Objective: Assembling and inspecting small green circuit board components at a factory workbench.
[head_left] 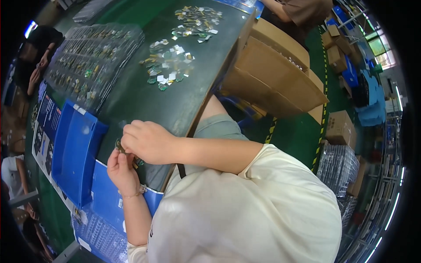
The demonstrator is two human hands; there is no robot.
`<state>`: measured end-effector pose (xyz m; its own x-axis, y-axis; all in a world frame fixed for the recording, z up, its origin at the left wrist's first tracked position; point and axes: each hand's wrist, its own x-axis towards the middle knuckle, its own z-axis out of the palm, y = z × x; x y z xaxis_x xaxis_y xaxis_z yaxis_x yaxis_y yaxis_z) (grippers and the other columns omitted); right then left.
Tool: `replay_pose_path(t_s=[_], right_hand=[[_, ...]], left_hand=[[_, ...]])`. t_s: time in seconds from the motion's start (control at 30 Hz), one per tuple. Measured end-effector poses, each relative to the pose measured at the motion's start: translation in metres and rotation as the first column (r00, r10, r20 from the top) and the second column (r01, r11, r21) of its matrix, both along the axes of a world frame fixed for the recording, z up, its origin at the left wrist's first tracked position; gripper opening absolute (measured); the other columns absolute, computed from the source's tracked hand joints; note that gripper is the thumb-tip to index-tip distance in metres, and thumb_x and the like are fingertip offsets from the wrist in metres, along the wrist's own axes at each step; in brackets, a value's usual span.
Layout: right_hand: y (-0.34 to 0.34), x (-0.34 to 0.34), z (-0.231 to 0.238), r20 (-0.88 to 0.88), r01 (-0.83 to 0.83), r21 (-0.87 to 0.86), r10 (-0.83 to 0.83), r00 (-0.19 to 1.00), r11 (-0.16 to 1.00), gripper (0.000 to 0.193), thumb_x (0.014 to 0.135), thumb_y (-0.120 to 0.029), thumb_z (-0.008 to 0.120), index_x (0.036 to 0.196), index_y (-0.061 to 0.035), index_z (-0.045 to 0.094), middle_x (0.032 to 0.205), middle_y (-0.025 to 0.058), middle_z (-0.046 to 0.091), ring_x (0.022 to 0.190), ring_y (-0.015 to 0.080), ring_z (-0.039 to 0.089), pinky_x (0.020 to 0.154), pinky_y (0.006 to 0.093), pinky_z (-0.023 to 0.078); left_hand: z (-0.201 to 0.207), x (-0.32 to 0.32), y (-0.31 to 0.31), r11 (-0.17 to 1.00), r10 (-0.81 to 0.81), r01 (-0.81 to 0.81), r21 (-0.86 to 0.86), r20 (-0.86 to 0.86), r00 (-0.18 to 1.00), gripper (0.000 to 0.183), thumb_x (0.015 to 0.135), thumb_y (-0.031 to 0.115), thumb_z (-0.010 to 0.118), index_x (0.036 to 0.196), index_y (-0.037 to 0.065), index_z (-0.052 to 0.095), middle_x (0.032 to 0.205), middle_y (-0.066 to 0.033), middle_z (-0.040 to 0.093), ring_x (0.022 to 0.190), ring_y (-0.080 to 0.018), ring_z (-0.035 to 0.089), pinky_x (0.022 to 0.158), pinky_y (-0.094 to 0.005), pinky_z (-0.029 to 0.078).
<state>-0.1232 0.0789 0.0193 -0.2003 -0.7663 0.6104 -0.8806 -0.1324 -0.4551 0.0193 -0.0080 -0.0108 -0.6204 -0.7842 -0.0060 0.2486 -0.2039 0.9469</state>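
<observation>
My left hand (123,174), a bracelet at its wrist, is closed at the table's near edge. Pinched in its fingertips is a small dark piece with green and gold parts (119,146), perhaps a small circuit board. My right hand (148,141) bends over the same piece from above with its fingers curled in. What those fingers grip is hidden behind the hand. Farther up the dark green table (175,105) lie two loose heaps of small pieces, a nearer heap (169,63) and a farther heap (199,19), with white, green and gold parts.
Left of my hands stands a blue bin (72,153). Beyond it are stacked clear trays (94,65) filled with small pieces. Another clear tray (103,232) lies at the lower left. An open cardboard box (267,74) stands right of the table. Other people sit around.
</observation>
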Motion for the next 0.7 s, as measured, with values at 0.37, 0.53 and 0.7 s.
replay_pose_path(t_s=[0.37, 0.53, 0.7], right_hand=[[0.000, -0.035, 0.004, 0.300, -0.153, -0.034, 0.156, 0.941, 0.988, 0.013, 0.077, -0.002, 0.058, 0.083, -0.0064, 0.048, 0.092, 0.0108, 0.057, 0.086, 0.0309, 0.054, 0.078, 0.0388, 0.042], [-0.020, -0.057, 0.003, 0.216, -0.117, 0.180, 0.077, 0.973, 0.977, 0.012, 0.079, -0.004, 0.059, 0.081, -0.0054, 0.048, 0.098, 0.0122, 0.055, 0.094, 0.0320, 0.052, 0.082, 0.0389, 0.042], [-0.060, -0.054, -0.013, 0.157, -0.120, 0.322, 0.071, 0.985, 0.939, 0.008, 0.078, -0.008, 0.063, 0.080, -0.0064, 0.055, 0.104, 0.0118, 0.055, 0.099, 0.0327, 0.052, 0.086, 0.0399, 0.041]], left_hand=[[0.018, 0.004, -0.011, 0.967, 0.100, -0.098, 0.236, 0.004, 0.995, 0.024, 0.093, 0.010, 0.051, 0.113, -0.003, 0.052, 0.107, -0.0179, 0.062, 0.090, -0.0205, 0.064, 0.077, -0.0252, 0.053], [0.017, 0.008, -0.020, 0.921, 0.179, -0.156, 0.356, -0.031, 0.983, 0.022, 0.094, 0.013, 0.049, 0.110, 0.000, 0.055, 0.105, -0.0162, 0.063, 0.089, -0.0203, 0.063, 0.076, -0.0263, 0.052], [0.009, 0.014, -0.028, 0.898, 0.148, -0.075, 0.433, -0.137, 0.979, 0.022, 0.095, 0.018, 0.047, 0.108, 0.001, 0.055, 0.101, -0.0153, 0.063, 0.087, -0.0209, 0.062, 0.077, -0.0306, 0.051]])
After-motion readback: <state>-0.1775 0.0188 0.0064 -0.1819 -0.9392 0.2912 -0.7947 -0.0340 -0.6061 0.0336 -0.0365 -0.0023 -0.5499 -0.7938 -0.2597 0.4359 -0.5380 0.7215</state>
